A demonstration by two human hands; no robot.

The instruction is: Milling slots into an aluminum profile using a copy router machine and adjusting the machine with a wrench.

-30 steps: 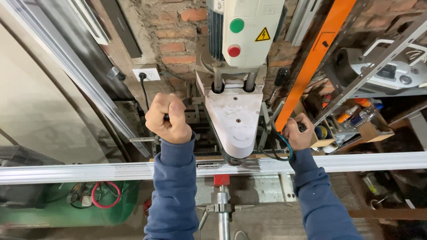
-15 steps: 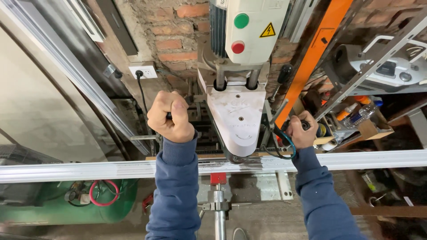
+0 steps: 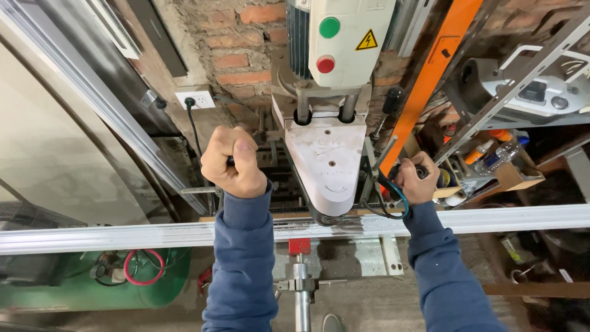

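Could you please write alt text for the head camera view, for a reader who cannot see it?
Seen from above, a person in blue sleeves grips a handle on each side of a grey upright machine: left hand fisted on a lever, right hand on a dark grip. A long aluminium profile lies across beneath the machine, against a brick wall.

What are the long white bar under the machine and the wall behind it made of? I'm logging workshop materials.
The long bar looks like white-coated aluminium profile: thin ribbed edges, glossy sheen, though the coating leaves it uncertain. The wall is rough bare red brick with grey mortar joints.
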